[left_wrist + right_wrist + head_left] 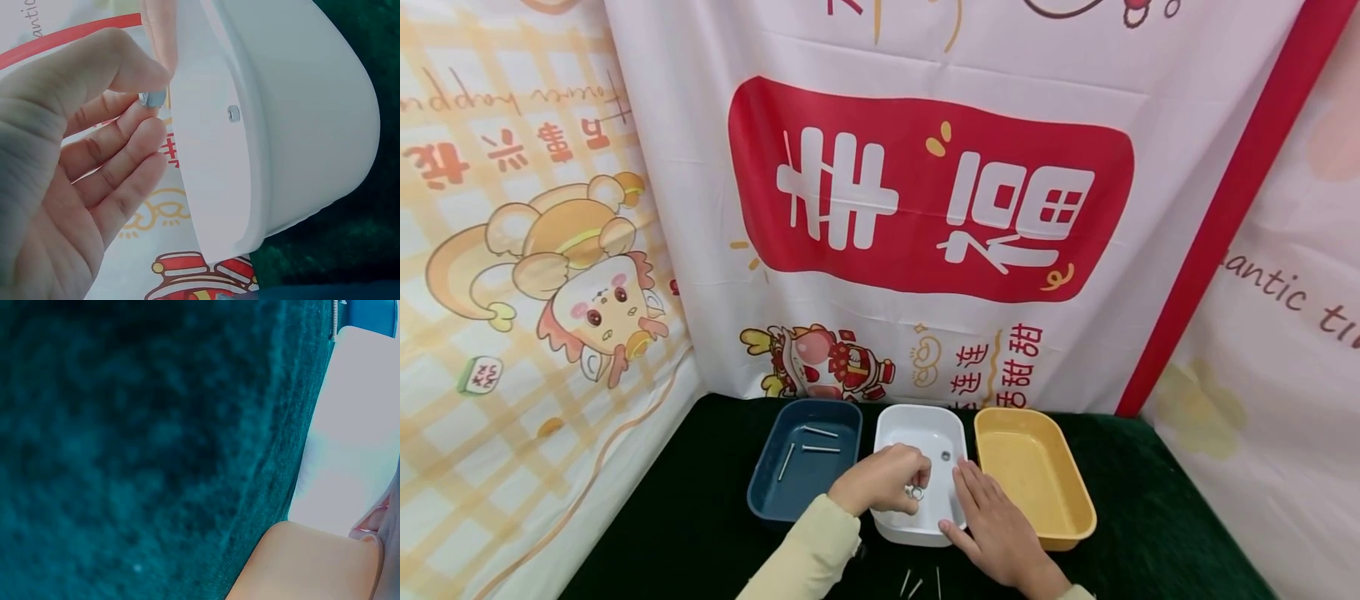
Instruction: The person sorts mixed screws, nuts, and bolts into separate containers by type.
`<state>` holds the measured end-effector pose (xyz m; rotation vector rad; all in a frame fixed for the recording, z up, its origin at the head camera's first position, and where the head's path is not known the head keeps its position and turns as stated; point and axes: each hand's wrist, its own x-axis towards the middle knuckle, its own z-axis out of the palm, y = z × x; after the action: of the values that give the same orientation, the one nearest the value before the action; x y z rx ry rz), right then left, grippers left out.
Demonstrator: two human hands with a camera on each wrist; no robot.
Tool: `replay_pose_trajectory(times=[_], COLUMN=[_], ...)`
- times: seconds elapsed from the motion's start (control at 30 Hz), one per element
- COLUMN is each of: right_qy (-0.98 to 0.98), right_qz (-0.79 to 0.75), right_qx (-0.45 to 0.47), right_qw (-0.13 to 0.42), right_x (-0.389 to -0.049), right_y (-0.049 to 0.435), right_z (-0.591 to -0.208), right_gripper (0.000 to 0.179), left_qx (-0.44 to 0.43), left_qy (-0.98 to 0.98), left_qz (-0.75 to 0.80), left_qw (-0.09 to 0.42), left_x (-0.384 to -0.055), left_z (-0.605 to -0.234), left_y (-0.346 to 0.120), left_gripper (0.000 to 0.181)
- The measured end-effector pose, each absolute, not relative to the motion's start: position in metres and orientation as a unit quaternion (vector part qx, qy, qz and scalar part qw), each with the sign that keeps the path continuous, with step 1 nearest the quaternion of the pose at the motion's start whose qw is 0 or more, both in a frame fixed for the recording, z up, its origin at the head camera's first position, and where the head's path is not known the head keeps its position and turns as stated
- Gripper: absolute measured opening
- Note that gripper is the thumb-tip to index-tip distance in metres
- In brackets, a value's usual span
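Observation:
My left hand (887, 479) is over the white tray (910, 533), pinching a small metal nut (152, 98) between thumb and fingers. In the left wrist view its other fingers are bent loosely beneath the nut. Another nut (946, 456) lies on the tray floor, toward the far right side. My right hand (996, 525) rests along the tray's right rim with its fingers straight, pointing away from me. Only a bit of its fingers (377, 519) shows in the right wrist view.
To the left stands a blue tray (763, 475) with three long metal bolts (820, 449) in it. A yellow tray (1030, 467) stands at the right. Several thin metal bolts (937, 583) lie on the dark green cloth (647, 533) at the front. A printed curtain (925, 333) hangs behind.

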<state>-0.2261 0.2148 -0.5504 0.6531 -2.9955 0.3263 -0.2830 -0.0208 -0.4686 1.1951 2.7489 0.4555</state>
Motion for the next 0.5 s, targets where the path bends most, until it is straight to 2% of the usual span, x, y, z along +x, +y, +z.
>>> replay_pose_trajectory(times=[0.23,0.4,0.5], right_qy=[-0.971,-0.972,-0.971], right_qz=[0.107,0.105,0.106], right_qx=[0.210,0.211,0.211], right_qw=[0.027,0.026,0.025], right_x=[-0.2261,-0.2252,-0.2246], right_y=[0.2140,0.2136,0.2135], right_z=[-0.5495,-0.5478,-0.5468], right_gripper=[0.087,0.087,0.087], left_qx=[0.385,0.366,0.355], left_qy=[0.912,0.919,0.922], left_qz=[0.139,0.147,0.156], left_qw=[0.035,0.012,0.006], left_x=[-0.2844,-0.2817,-0.2796], left_z=[-0.4665,-0.4661,-0.4659], left_y=[-0.0164,-0.0175,-0.0199], left_gripper=[0.020,0.040,0.045])
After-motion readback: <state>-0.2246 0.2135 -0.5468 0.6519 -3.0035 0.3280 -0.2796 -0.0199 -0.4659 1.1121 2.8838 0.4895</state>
